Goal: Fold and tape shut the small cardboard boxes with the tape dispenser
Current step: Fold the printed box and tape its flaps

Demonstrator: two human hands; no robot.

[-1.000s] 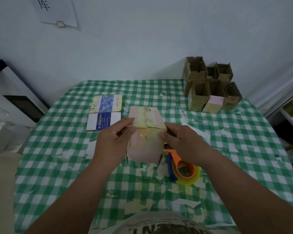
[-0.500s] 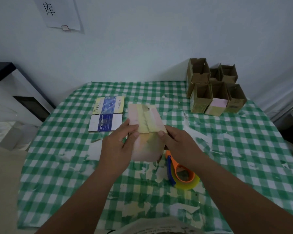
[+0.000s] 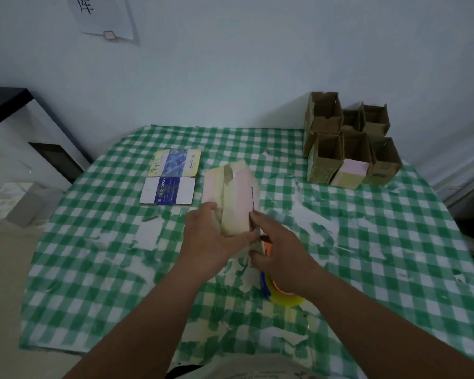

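Note:
A small pink and pale yellow cardboard box (image 3: 234, 195) with old tape strips on it is held above the middle of the table, tilted away from me. My left hand (image 3: 212, 236) grips its near left side, thumb across the front. My right hand (image 3: 281, 248) holds the box's right edge with fingers curled round it. The tape dispenser (image 3: 278, 292), orange and blue with a yellow tape roll, lies on the table just under my right wrist and is partly hidden by it.
Several open brown cardboard boxes (image 3: 345, 138) stand at the back right, one with a pink flap. Two flattened printed cartons (image 3: 171, 177) lie at the back left. The green checked tablecloth (image 3: 99, 255) is worn and covered in torn patches.
Both hands turned the box so its long taped face tips up and away. My right hand slid from the top flap down to the right edge.

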